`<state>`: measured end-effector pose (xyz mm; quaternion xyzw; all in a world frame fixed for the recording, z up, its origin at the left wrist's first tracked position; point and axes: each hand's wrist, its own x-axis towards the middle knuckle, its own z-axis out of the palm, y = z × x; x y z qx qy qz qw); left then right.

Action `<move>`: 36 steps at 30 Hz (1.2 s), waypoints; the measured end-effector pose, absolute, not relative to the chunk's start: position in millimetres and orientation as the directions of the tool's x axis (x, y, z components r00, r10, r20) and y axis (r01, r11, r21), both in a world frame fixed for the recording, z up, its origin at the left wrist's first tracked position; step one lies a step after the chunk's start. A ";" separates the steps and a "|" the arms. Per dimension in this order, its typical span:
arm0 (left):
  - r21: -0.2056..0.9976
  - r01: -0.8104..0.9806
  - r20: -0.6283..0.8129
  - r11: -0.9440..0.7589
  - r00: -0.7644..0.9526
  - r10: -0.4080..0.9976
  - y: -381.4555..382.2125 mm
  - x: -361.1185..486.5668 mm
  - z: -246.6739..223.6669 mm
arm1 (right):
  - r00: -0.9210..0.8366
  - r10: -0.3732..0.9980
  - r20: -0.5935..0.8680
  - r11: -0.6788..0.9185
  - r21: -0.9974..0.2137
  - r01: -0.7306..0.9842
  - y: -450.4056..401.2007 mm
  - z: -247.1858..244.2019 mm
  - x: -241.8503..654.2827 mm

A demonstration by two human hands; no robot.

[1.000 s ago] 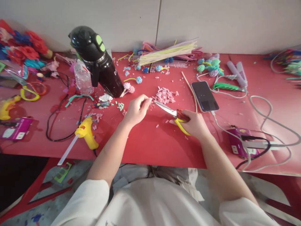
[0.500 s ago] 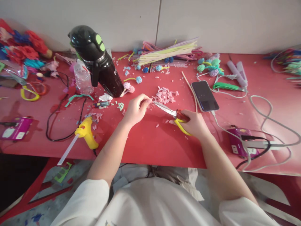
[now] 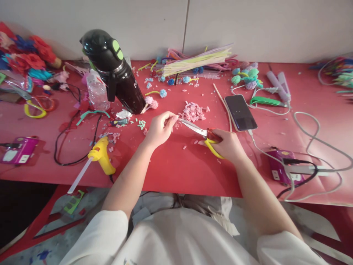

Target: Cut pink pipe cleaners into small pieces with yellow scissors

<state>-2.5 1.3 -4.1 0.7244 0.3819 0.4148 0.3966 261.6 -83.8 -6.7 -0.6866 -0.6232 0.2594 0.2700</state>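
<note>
My left hand [image 3: 161,129] is closed in a pinch near the middle of the red table; what its fingertips hold is too small to make out. My right hand [image 3: 227,144] grips scissors [image 3: 194,127] with yellow and red handles, their blades pointing left, tips close to my left fingertips. The blades look nearly closed. Just behind them lies a heap of short pink pieces [image 3: 193,111]. A few loose pink bits are scattered in front of the blades. A long pale stick [image 3: 221,103] lies right of the heap, beside a dark phone [image 3: 241,112].
Left of my hands are a black flask [image 3: 118,75], a clear bottle [image 3: 97,92] and a yellow glue gun [image 3: 102,156]. Fuzzy stems [image 3: 197,62] lie at the back. Cables run around a purple box [image 3: 278,167] on the right. A green cutter [image 3: 265,101] lies behind the phone.
</note>
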 end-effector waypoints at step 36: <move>0.857 0.269 0.331 -0.439 0.365 0.870 1.2 -2.0 -3.8 | 0.088 0.996 -0.012 -0.072 -0.697 0.713 -84.1 -5.7 262.4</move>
